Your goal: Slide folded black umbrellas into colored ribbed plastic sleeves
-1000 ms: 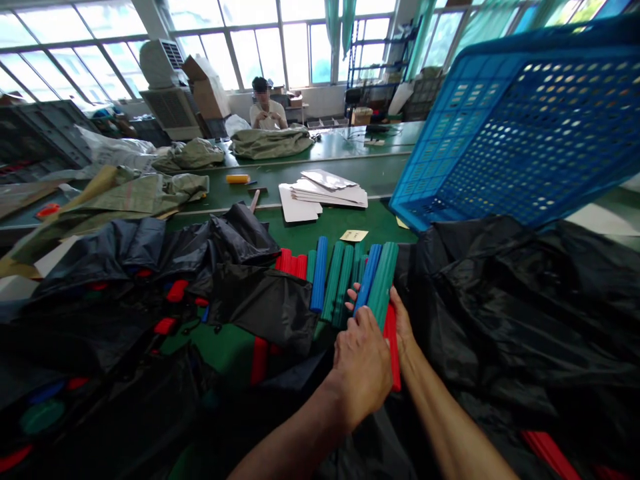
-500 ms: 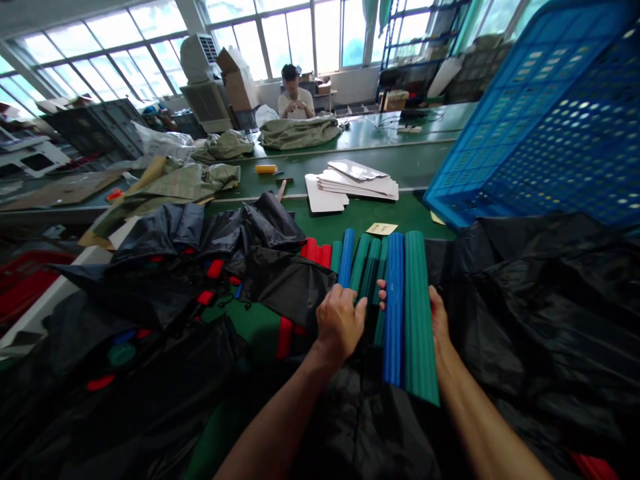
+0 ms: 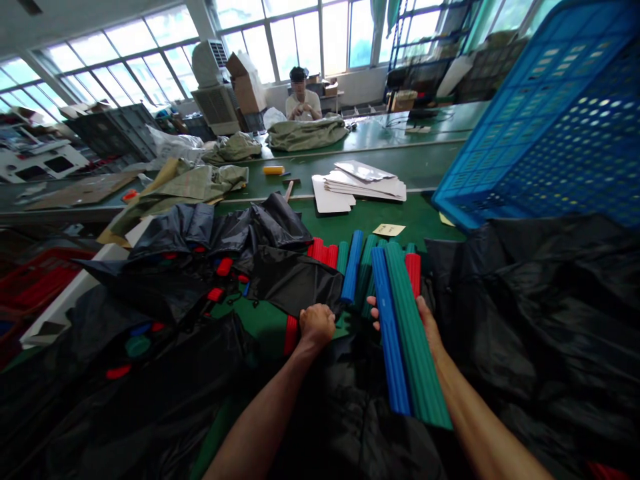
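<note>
The left hand [image 3: 316, 325] is clenching with nothing showing in it, just beside a red tube [image 3: 291, 335], while a blue tube [image 3: 391, 333] and a green tube [image 3: 417, 340] are leaning on black cloth [image 3: 360, 440], and the right hand [image 3: 425, 319] is grasping them, so they are risking a slide off if that grip is going loose

A lean bare left forearm [image 3: 257, 417] and right forearm [image 3: 483, 420], with bare left hand [image 3: 317, 327] and right hand [image 3: 426, 325]
</note>
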A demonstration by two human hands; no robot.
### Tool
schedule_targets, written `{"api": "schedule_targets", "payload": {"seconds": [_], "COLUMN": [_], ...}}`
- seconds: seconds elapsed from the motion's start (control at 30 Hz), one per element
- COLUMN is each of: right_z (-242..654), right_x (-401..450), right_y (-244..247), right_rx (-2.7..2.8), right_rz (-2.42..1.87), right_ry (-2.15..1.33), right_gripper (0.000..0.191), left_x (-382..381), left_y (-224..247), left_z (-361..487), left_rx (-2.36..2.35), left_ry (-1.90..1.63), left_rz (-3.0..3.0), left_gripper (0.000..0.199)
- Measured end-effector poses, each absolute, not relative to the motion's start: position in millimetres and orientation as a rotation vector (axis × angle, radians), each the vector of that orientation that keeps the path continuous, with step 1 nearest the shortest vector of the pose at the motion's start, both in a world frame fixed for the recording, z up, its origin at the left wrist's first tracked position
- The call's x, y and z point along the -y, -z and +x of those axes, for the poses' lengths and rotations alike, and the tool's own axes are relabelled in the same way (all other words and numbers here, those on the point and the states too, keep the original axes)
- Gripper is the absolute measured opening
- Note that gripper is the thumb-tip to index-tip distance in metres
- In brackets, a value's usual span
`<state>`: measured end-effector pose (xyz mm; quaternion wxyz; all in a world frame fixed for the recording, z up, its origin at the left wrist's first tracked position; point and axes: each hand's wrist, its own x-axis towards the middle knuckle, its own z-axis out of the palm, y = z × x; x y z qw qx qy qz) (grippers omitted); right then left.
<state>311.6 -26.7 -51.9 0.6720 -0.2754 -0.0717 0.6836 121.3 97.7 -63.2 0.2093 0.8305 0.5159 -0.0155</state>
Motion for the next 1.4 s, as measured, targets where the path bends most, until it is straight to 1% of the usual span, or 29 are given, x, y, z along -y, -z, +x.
{"api": "schedule_targets", "payload": {"seconds": [0.07,0.17,0.3,0.37,0.47,0.53,0.6,0.67,0.77,0.87,0.97,1.07,1.17,1.27,1.33,1.4], "right_z": [312.3,314.9,313.0,309.2,303.4,300.2,296.4,290.5,278.3,266.3,257.9,253.2,251.0,249.3,248.2,247.2], "right_x": [28.3,30.8,32.6,33.4,35.4,36.8,37.5,37.6,38.9,42.9,47.4,50.1,50.1,46.0,40.8,34.8], "right_y": [53.7,56.7,55.6,53.4,49.6,46.0,40.3,32.2,17.8,6.1,1.6,3.9,8.3,9.5,8.1,6.4], "right_rx": [0.178,0.202,0.224,0.242,0.256,0.283,0.318,0.344,0.390,0.485,0.531,0.541,0.538,0.516,0.538,0.583], "right_rz": [-0.615,-0.610,-0.623,-0.619,-0.594,-0.593,-0.598,-0.598,-0.610,-0.590,-0.539,-0.535,-0.598,-0.691,-0.736,-0.768], "right_ry": [-1.571,-1.625,-1.666,-1.688,-1.730,-1.769,-1.778,-1.769,-1.760,-1.804,-1.882,-1.932,-1.957,-1.972,-1.980,-1.985], "right_gripper": [0.062,0.064,0.064,0.063,0.063,0.062,0.061,0.059,0.058,0.060,0.059,0.057,0.055,0.052,0.054,0.059], "left_x": [-114.1,-139.5,-149.3,-141.2,-126.3,-121.5,-121.5,-123.8,-125.7,-122.8,-118.7,-118.7,-122.9,-126.6,-126.7,-124.9], "left_y": [50.8,15.3,-43.0,-61.8,-74.5,-78.2,-79.1,-74.2,-54.0,-29.4,-14.5,-11.7,-17.1,-25.6,-31.1,-35.7], "left_z": [111.5,88.4,61.9,53.9,39.9,28.1,19.4,19.3,35.1,55.2,66.3,69.0,68.6,68.4,69.4,71.9], "left_rx": [-1.468,-1.453,-1.413,-1.393,-1.390,-1.478,-1.534,-1.478,-1.363,-1.330,-1.247,-1.215,-1.267,-1.351,-1.335,-1.223], "left_ry": [-0.046,-0.294,-0.505,-0.590,-0.816,-1.055,-1.195,-1.109,-0.770,-0.587,-0.597,-0.584,-0.546,-0.642,-0.731,-0.815], "left_rz": [2.111,1.952,2.100,2.201,2.264,2.254,2.285,2.384,2.450,2.400,2.358,2.358,2.323,2.300,2.342,2.408], "left_gripper": [0.018,0.020,0.023,0.023,0.023,0.023,0.021,0.020,0.020,0.019,0.025,0.031,0.028,0.025,0.024,0.025]}}
